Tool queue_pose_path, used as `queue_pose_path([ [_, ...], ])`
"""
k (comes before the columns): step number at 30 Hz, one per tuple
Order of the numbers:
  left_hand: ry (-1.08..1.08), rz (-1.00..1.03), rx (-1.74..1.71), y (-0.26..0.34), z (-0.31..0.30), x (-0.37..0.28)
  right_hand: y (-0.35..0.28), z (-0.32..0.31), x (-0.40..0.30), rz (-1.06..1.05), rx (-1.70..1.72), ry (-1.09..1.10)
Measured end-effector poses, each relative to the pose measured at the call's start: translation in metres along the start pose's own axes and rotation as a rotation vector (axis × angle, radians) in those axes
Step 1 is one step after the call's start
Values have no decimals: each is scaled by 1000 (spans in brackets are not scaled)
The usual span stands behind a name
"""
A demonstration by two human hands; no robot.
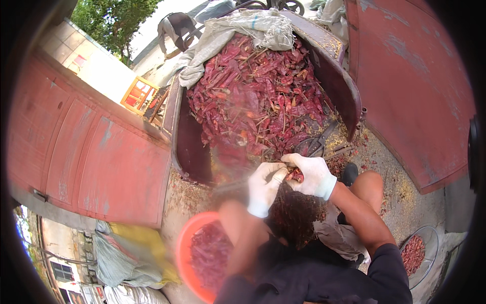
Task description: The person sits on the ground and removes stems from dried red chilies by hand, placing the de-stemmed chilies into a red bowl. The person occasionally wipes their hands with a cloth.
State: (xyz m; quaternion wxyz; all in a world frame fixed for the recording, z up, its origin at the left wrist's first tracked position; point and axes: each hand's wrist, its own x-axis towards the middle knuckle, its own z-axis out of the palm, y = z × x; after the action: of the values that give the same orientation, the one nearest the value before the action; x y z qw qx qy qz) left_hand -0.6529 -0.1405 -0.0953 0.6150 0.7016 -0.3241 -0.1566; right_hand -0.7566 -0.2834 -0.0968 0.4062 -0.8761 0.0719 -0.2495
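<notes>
A large heap of dried red chili peppers point(262, 95) fills an open metal cart bed point(351, 98). At its near edge, my right hand point(309, 174), in a white glove, is closed around a few red peppers point(295, 174). Touching it from the left, my left hand point(265, 186), also gloved, pinches thumb and fingertips together at the stem end of these peppers; what lies between the fingertips is too small to tell. Large scissors or shears point(319, 142) rest at the right of the heap. Dark dry stems point(296, 216) lie below my hands.
An orange basin point(186, 250) of red peppers stands at lower left, a wire basket point(431, 262) of peppers at lower right. Red metal doors point(121, 163) flank the cart. Woven sacks point(121, 262) lie lower left; a bent-over person point(176, 30) is beyond the cart.
</notes>
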Motion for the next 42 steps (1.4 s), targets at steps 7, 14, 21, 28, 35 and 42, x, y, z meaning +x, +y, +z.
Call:
queue_pose_path([
  [7,104,365,341,13,3,-2,5,15,1,241,474,-120],
  [14,125,302,190,12,-3,-4,-2,8,2,420,822,-351],
  [21,23,-85,-162,-6,0,-2,13,9,1,295,661,-368],
  [28,98,-249,-833,-11,-17,22,-1,21,-9,-102,-135,-477],
  [35,259,-222,101,-43,-61,29,4,10,-6,305,684,-514],
  [42,239,193,1157,-80,-75,89,5,21,5,163,561,-427],
])
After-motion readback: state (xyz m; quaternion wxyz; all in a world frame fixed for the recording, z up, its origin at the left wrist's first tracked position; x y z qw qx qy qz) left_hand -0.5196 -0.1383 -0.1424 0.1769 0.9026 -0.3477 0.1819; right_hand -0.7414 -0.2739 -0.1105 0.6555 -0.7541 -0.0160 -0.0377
